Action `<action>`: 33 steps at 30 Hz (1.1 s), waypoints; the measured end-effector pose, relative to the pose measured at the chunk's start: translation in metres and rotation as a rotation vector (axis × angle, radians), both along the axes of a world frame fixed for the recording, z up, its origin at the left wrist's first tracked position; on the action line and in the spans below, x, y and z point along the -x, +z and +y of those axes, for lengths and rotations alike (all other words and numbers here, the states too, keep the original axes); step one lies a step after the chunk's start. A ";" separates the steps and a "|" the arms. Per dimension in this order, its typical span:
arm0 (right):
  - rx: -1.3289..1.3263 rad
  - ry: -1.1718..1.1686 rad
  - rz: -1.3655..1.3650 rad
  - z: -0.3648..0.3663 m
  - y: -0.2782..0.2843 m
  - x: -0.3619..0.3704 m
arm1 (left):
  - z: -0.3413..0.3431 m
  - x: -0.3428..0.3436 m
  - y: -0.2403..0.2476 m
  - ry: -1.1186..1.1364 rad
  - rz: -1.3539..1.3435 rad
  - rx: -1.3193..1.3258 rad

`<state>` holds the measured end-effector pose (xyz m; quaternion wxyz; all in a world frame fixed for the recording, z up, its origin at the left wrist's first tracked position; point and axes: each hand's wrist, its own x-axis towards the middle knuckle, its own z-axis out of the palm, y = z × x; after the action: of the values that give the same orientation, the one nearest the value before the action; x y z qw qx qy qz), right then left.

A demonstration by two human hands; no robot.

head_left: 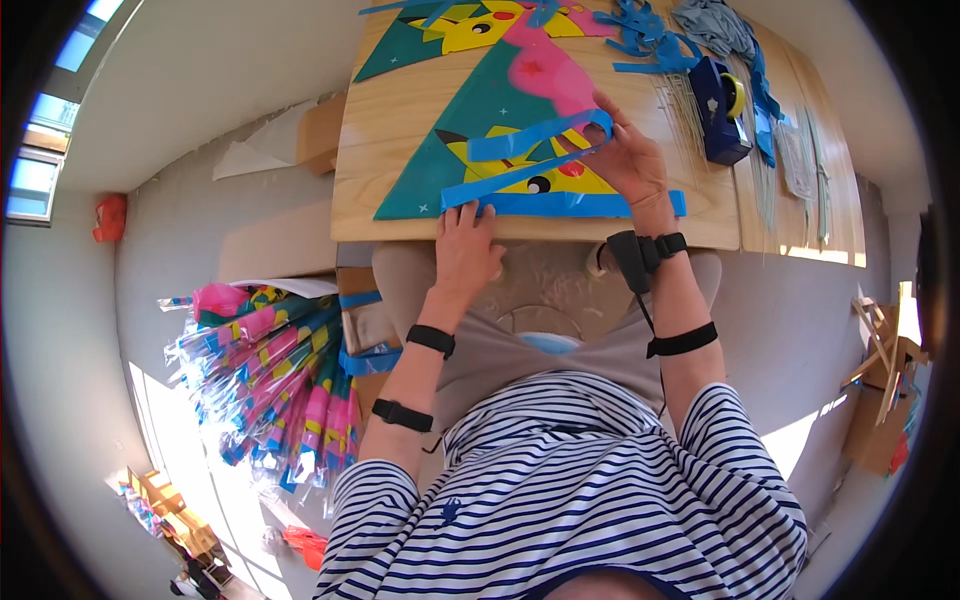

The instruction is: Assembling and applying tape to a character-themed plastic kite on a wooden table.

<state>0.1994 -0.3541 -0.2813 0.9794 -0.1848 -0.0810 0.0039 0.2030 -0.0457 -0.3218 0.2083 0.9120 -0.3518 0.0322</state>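
Note:
A colourful triangular kite sheet (470, 150), teal with pink and yellow patches, lies on the wooden table (390, 110). A blue ribbon strip (560, 204) runs along its near edge. My left hand (466, 248) presses fingertips on that strip at the table's front edge. My right hand (628, 155) holds a curling blue ribbon strip (530, 135) above the sheet, fingers pinched on its end. A second similar kite sheet (450, 30) lies farther back.
A dark blue tape dispenser (720, 110) stands at the table's right, with a pile of blue strips (645, 35) and thin sticks (770, 170) nearby. A bundle of wrapped kites (275, 370) lies on the floor at my left. Cardboard boxes (880, 420) sit at right.

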 end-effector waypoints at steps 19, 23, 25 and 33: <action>1.332 -0.771 1.106 -0.153 -0.028 0.126 | -0.007 0.003 0.011 -0.018 -0.030 -0.042; 2.051 -1.215 0.801 -0.105 -0.005 0.105 | -0.004 0.003 0.013 -0.019 -0.034 -0.038; 1.872 -0.989 0.569 -0.067 -0.001 0.079 | -0.002 0.003 0.011 -0.013 -0.038 -0.040; 2.036 -0.312 0.100 0.062 -0.043 -0.013 | -0.005 0.000 0.000 0.008 -0.046 -0.036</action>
<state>0.2124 -0.2919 -0.3247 0.3507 -0.9348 0.0264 -0.0490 0.2028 -0.0508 -0.3219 0.1837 0.9161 -0.3532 0.0477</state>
